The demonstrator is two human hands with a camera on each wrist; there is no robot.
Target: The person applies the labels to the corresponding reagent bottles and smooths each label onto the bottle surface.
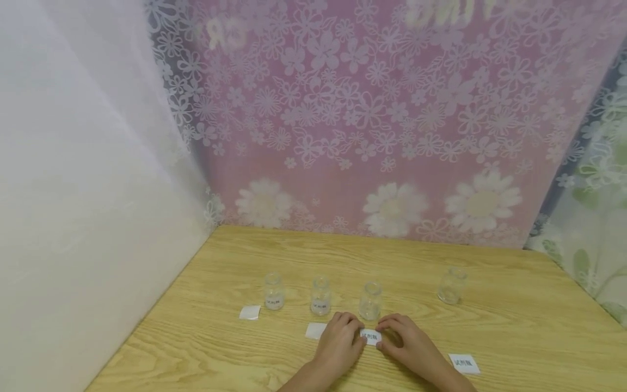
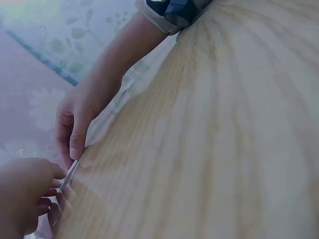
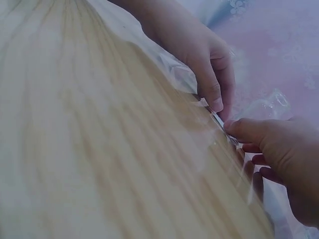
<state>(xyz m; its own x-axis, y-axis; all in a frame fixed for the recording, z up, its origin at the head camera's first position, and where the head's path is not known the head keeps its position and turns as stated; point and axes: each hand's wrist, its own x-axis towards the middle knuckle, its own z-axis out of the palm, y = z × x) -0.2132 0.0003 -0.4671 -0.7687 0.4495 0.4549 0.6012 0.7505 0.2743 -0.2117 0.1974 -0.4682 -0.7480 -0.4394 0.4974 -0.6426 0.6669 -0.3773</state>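
Observation:
In the head view a small white label with dark printed characters lies between my two hands, low over the wooden table. My left hand pinches its left end between thumb and fingers. The opposite end is pinched by my right hand. Just behind the label stands a clear glass bottle with no label visible on it. Both wrist views show the label edge-on as a thin white strip, thumbs and fingertips at its two ends.
Two more glass bottles, each with a label low on its front, stand to the left. Another clear bottle is at the right. Blank white pieces of paper lie left of the hands; a second printed label lies at right.

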